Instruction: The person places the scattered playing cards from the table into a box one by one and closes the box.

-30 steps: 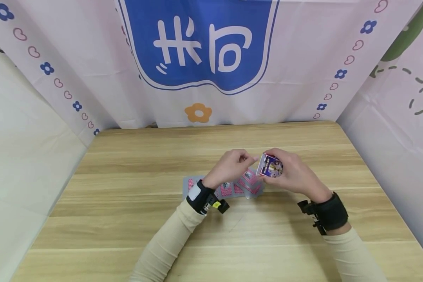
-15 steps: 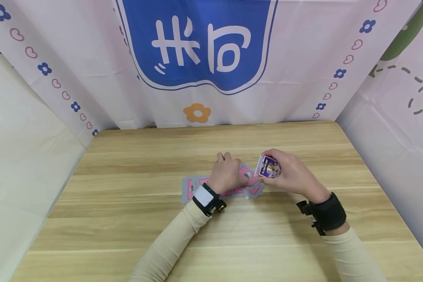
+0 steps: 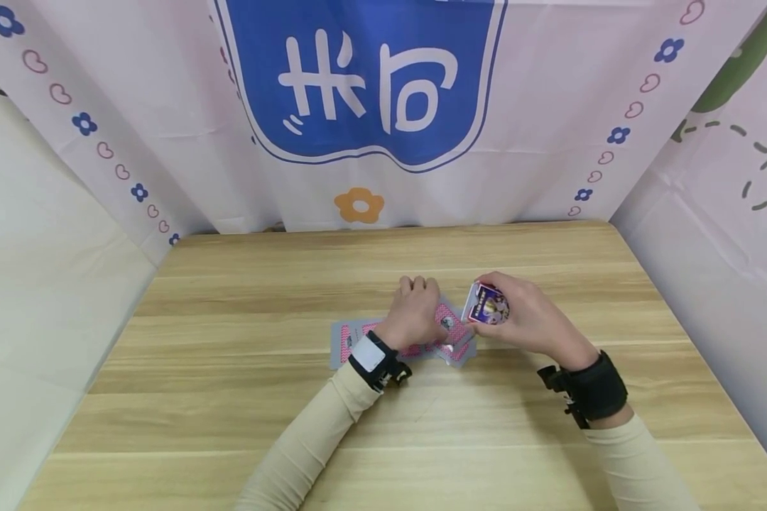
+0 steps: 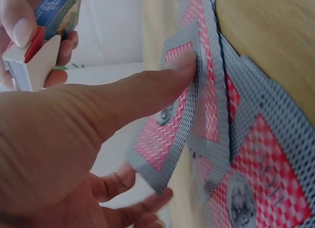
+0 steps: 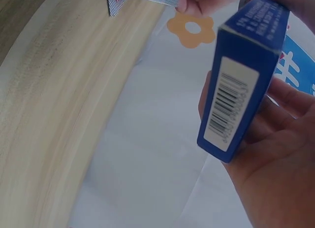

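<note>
My left hand (image 3: 414,312) is over the spread of playing cards (image 3: 345,344), pink and grey backs up, on the table. In the left wrist view its thumb lies on the back of one playing card (image 4: 156,144), with fingers behind it, and this card stands tilted up off the others. My right hand (image 3: 532,312) holds a small card box (image 3: 488,305) beside the cards, gripped by its sides. White open flaps (image 4: 42,63) of the box face the left hand. Its blue end with a barcode (image 5: 229,105) shows in the right wrist view. The box's inside is hidden.
The wooden table (image 3: 230,426) meets a white cloth backdrop (image 3: 256,191) with a blue emblem at the far edge. Cloth walls stand to the left and right (image 3: 697,234). Each wrist wears a black strap (image 3: 597,387) with a small camera.
My left hand has come down and left from beside the box's opening onto the cards and now pinches one. The right hand with the box has barely moved.
</note>
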Demonstrator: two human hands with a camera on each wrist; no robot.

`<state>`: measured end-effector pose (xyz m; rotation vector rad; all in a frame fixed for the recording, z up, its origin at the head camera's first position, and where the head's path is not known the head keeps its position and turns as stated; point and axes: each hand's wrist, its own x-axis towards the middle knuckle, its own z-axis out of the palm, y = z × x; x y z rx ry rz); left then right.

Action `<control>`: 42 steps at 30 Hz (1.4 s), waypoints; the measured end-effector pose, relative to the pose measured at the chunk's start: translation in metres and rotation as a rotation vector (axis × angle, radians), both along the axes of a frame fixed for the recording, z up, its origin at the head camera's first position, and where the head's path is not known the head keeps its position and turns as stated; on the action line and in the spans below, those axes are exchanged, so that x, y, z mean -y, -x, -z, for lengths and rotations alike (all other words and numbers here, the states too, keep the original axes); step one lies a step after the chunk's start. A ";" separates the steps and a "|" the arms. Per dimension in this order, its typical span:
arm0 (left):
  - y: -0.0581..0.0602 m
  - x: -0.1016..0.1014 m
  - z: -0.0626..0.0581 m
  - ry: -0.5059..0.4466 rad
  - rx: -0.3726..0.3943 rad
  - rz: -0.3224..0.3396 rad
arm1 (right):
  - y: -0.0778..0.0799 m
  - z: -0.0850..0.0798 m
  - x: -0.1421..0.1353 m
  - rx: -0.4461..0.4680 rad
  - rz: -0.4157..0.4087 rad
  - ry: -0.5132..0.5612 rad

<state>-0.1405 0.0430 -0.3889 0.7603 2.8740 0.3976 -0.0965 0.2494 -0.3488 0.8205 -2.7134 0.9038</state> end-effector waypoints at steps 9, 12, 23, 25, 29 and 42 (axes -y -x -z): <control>0.001 0.002 -0.011 -0.238 0.188 0.216 | -0.003 0.000 -0.001 0.041 0.032 -0.020; 0.001 0.001 -0.013 -0.237 0.175 0.215 | -0.002 -0.001 -0.002 0.048 0.035 -0.024; -0.023 -0.034 0.011 0.030 -0.120 0.269 | 0.000 -0.001 -0.006 -0.006 0.040 0.010; -0.029 -0.037 0.016 0.052 -0.126 0.289 | 0.000 -0.001 -0.005 -0.015 0.036 0.009; -0.033 -0.038 0.017 0.094 -0.201 0.364 | 0.000 -0.001 -0.004 -0.019 0.027 0.007; -0.043 -0.053 0.009 0.168 -0.503 0.662 | -0.001 -0.006 -0.006 -0.033 0.036 0.038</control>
